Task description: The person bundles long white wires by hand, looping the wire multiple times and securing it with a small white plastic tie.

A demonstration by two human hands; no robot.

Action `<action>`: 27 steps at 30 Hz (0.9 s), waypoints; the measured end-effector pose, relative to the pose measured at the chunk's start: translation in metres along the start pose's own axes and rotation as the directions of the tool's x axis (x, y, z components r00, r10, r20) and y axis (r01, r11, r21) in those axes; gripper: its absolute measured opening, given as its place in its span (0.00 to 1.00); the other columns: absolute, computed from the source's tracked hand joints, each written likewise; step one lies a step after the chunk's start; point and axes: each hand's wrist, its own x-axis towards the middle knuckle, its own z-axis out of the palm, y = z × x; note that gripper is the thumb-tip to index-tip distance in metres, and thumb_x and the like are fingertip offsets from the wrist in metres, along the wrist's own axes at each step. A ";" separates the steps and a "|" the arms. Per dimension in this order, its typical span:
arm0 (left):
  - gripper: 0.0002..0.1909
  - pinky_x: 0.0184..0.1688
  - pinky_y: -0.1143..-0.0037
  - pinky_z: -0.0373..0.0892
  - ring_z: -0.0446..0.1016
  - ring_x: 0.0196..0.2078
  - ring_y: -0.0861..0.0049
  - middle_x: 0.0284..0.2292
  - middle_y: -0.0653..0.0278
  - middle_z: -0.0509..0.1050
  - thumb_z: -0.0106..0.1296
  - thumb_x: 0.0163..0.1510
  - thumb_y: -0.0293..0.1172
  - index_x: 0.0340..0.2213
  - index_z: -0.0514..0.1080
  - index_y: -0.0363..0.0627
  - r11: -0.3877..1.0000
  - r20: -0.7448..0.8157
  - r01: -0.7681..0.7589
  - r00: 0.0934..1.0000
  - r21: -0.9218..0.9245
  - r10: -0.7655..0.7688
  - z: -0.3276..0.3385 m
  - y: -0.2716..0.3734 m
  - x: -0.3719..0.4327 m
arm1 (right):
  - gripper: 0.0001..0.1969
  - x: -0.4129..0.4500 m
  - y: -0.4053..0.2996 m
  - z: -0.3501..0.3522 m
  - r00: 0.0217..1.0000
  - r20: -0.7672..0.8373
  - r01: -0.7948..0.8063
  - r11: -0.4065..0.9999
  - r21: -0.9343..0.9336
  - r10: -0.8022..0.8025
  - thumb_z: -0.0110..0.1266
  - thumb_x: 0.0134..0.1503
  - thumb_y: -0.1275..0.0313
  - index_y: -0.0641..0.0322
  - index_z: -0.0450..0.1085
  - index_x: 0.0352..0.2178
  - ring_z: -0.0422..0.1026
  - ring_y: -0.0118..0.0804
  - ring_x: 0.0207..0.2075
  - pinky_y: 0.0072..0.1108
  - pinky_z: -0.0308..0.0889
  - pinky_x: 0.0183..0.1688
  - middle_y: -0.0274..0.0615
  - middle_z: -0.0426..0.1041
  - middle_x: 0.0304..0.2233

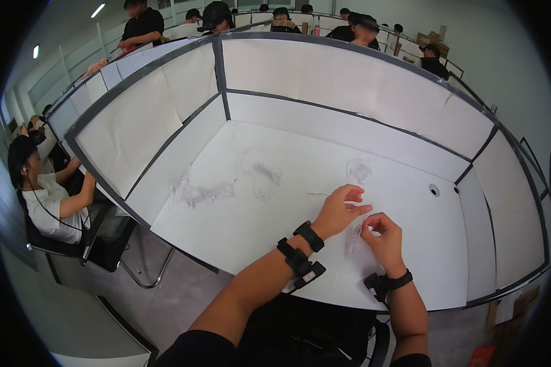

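Note:
My right hand (385, 236) pinches a small white piece (370, 228) between thumb and fingertips. From just below that pinch, a strand of clear, thin tubing (351, 244) seems to trail down to the white table. My left hand (340, 208) hovers beside it, thumb and fingers apart, with nothing visible in it. A thin white stick-like end (317, 193) lies left of that hand. Beyond the hands rests a loose coil of clear tubing (360, 172); it is too faint for me to tell its exact kind.
More clear tubing or film lies in a coil (262, 176) and a heap (202, 193) on the table's left part. White partitions (349, 69) with dark grey frames enclose the table (275, 243). A cable hole (434, 190) is at right. A seated person (55, 197) works beyond the left partition.

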 end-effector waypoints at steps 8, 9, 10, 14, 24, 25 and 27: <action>0.18 0.31 0.83 0.65 0.68 0.27 0.86 0.26 0.65 0.75 0.51 0.58 0.43 0.34 0.72 0.36 0.927 0.263 0.338 0.891 0.161 -0.370 0.006 0.017 -0.010 | 0.04 0.006 -0.005 -0.014 0.999 -0.048 0.008 0.997 0.082 -0.004 0.57 0.50 0.80 0.68 0.69 0.27 0.74 0.27 0.29 0.19 0.70 0.38 0.36 0.74 0.24; 0.16 0.31 0.83 0.64 0.67 0.26 0.86 0.26 0.66 0.74 0.50 0.59 0.41 0.32 0.73 0.36 0.938 0.335 0.341 0.878 0.068 -0.343 0.005 0.018 -0.010 | 0.04 0.007 -0.005 -0.014 0.999 -0.049 0.005 0.997 0.083 -0.001 0.57 0.50 0.80 0.68 0.69 0.27 0.74 0.27 0.29 0.19 0.70 0.38 0.36 0.74 0.24; 0.13 0.32 0.83 0.64 0.67 0.27 0.86 0.26 0.67 0.74 0.49 0.60 0.36 0.35 0.73 0.36 0.934 0.349 0.356 0.871 0.038 -0.346 0.004 0.018 -0.010 | 0.04 0.007 -0.006 -0.013 0.999 -0.054 -0.003 0.997 0.082 0.007 0.57 0.49 0.80 0.68 0.69 0.27 0.74 0.27 0.29 0.19 0.70 0.37 0.37 0.74 0.24; 0.12 0.33 0.83 0.64 0.67 0.29 0.86 0.28 0.67 0.74 0.51 0.59 0.34 0.37 0.73 0.35 0.914 0.275 0.397 0.890 -0.080 -0.363 0.000 0.005 -0.008 | 0.04 0.007 -0.002 -0.010 0.993 -0.084 0.073 0.994 -0.085 -0.080 0.59 0.47 0.79 0.68 0.70 0.26 0.75 0.28 0.29 0.18 0.70 0.36 0.38 0.75 0.24; 0.12 0.46 0.79 0.67 0.72 0.41 0.80 0.38 0.62 0.76 0.55 0.53 0.23 0.41 0.73 0.35 0.881 0.354 0.428 0.871 -0.203 -0.341 -0.007 0.003 -0.012 | 0.05 0.006 0.010 -0.016 0.993 -0.007 0.117 0.992 0.040 -0.117 0.59 0.46 0.80 0.67 0.70 0.24 0.74 0.25 0.29 0.19 0.70 0.37 0.36 0.75 0.24; 0.12 0.46 0.79 0.67 0.72 0.41 0.81 0.38 0.63 0.75 0.55 0.53 0.23 0.41 0.73 0.36 0.883 0.352 0.405 0.883 -0.238 -0.311 -0.005 0.002 -0.011 | 0.05 0.006 0.012 -0.016 0.994 -0.019 0.111 0.991 0.072 -0.110 0.59 0.46 0.80 0.67 0.69 0.23 0.74 0.25 0.28 0.19 0.70 0.36 0.35 0.75 0.24; 0.10 0.45 0.79 0.67 0.72 0.40 0.82 0.37 0.64 0.75 0.54 0.54 0.23 0.39 0.72 0.37 0.916 0.324 0.358 0.901 -0.183 -0.287 -0.002 -0.002 -0.008 | 0.05 0.006 0.012 -0.015 0.995 -0.028 0.099 0.989 0.106 -0.097 0.59 0.46 0.80 0.67 0.69 0.23 0.73 0.24 0.28 0.19 0.70 0.36 0.35 0.74 0.23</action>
